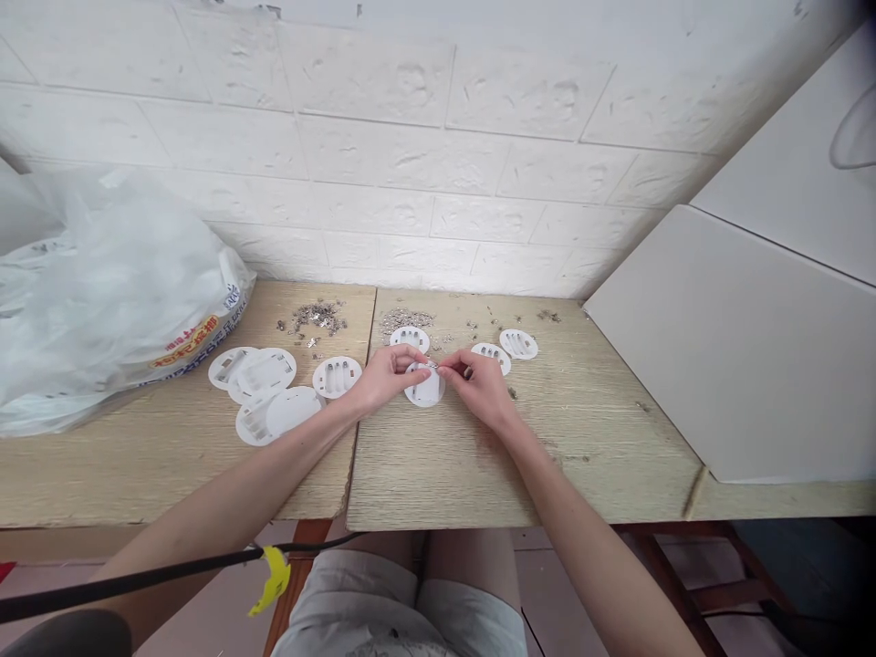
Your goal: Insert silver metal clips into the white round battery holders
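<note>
In the middle of the frame, the right hand (474, 381) pinches a tiny metal bit (433, 364) over a white disc (427, 394). The left hand (389, 376) is just beside it; I can't tell if it grips anything.

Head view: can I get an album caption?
Left hand and right hand close together over a white disc, small metal pieces scattered beyond on the wooden table.

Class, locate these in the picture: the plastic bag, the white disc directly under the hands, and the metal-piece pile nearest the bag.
Plastic bag (119, 301): head view, middle of its bulging side.
White disc (425, 391): head view, middle of its uncovered part.
Metal-piece pile (319, 317): head view, middle of the heap.
</note>
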Demonstrator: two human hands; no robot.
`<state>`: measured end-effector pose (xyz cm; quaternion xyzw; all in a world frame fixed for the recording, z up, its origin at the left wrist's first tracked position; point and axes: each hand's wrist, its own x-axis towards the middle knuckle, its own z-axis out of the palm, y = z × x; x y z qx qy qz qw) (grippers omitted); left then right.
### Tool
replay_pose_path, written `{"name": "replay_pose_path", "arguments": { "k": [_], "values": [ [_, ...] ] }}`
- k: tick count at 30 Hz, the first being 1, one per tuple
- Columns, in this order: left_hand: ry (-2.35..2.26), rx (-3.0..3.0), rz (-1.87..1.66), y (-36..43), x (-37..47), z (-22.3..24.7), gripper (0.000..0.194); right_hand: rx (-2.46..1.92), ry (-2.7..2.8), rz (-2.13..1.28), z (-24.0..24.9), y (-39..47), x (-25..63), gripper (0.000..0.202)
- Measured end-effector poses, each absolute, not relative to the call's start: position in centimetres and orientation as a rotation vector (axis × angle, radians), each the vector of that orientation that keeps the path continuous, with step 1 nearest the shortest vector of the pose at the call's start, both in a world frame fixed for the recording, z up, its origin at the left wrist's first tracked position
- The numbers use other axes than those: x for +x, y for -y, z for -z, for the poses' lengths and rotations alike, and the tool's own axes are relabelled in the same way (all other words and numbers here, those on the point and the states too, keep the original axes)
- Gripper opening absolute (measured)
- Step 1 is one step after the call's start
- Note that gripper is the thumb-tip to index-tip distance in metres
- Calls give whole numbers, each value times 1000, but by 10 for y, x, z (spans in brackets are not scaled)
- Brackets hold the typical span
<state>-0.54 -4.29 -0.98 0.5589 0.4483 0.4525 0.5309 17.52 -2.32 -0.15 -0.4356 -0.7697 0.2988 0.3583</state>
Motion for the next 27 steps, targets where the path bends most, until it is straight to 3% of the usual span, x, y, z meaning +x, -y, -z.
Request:
{"name": "replay_pose_path", "arguments": {
  "k": [16, 22, 27],
  "values": [
    [-1047, 1377, -935, 45, -6, 7, 30, -1131, 1839, -1300, -5, 17, 187, 20],
    [-1002, 1306, -951, 45, -1, 10, 38, -1136, 1941, -1109, -10, 18, 192, 15],
    [-1043, 1334, -987, 44, -1, 9, 32, -1153, 2054, -887, -8, 19, 190, 14]
  ]
}}
